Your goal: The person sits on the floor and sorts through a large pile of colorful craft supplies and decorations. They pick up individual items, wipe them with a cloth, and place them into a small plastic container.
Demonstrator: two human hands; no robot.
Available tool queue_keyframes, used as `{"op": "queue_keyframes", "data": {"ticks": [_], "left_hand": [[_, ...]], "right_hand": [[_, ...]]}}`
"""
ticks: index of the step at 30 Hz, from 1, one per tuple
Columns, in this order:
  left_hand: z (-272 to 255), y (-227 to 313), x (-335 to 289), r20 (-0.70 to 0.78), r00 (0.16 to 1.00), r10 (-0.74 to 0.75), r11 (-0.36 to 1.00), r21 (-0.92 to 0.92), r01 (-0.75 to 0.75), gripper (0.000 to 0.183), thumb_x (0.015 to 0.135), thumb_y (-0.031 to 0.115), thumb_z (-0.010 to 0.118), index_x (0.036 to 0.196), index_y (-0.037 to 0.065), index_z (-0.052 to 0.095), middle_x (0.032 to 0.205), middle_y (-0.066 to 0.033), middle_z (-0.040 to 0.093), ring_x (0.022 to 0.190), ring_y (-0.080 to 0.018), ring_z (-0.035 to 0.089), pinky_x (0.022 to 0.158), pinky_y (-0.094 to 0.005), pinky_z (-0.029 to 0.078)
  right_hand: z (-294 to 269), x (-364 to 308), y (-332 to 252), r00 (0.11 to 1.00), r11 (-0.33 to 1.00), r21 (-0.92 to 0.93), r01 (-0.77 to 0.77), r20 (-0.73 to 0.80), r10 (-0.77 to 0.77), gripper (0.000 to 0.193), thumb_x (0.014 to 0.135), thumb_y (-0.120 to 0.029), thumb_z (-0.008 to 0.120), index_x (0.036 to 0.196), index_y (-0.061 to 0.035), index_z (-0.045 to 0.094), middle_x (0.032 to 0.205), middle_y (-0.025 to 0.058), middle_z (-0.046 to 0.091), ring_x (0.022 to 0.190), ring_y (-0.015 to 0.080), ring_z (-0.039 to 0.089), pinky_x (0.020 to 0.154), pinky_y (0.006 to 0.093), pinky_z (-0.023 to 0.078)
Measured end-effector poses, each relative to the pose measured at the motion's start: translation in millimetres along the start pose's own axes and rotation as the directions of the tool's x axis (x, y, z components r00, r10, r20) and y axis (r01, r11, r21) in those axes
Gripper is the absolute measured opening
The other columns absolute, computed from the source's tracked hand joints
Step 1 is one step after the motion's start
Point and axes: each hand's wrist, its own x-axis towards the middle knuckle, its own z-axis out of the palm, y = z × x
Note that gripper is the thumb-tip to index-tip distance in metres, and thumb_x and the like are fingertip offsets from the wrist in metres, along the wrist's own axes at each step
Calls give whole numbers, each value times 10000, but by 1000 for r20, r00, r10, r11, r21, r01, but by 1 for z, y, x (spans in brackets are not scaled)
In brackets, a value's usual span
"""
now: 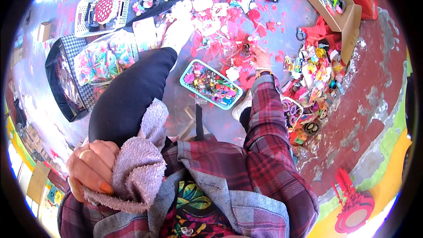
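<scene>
At the lower left, my left hand (93, 167) is closed round a greyish-pink towel (140, 167), which hangs in folds by my knee. My right hand (261, 57) reaches forward to the floor among small scattered trinkets. Its fingers touch or hover by a small dark reddish item (246, 51); whether they grip it I cannot make out. Between my feet sits a pale turquoise basket (188, 89) filled with many small colourful hair accessories. A white flower-shaped piece (232, 74) lies on its far right rim.
A white basket (78, 22) stands far left, near a houndstooth box (79, 79) with a clear bag of colourful items (108, 59). Piled trinkets (315, 79) cover the floor at right, below an open cardboard box (346, 17). A pink-framed mirror (354, 209) is lower right.
</scene>
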Motion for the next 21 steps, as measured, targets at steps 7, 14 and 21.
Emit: {"op": "queue_keyframes", "data": {"ticks": [7,14,21], "left_hand": [[3,4,4,4,998,-58,998,18,58,317,748,285,536,767,-27,592,712,-104,553,631,-185,458,544,-304,322],[7,6,1,-27,997,-72,997,20,73,303,738,281,543,751,-17,595,714,-101,556,642,-188,460,552,-308,325],[-8,-2,5,161,987,-9,1000,14,7,334,742,314,544,775,-15,592,738,-101,557,649,-185,459,557,-309,325]], "right_hand": [[-6,-16,-4,950,896,317,310,-123,-286,110,704,-172,532,769,-87,557,1000,51,555,858,127,484,717,319,352],[22,-44,-30,953,477,878,35,115,-280,103,692,-119,540,681,-21,510,865,154,573,913,255,512,866,409,374],[-2,-16,-4,983,364,931,-6,73,-171,167,764,-135,437,753,17,506,843,186,575,820,297,555,846,471,421]]}}
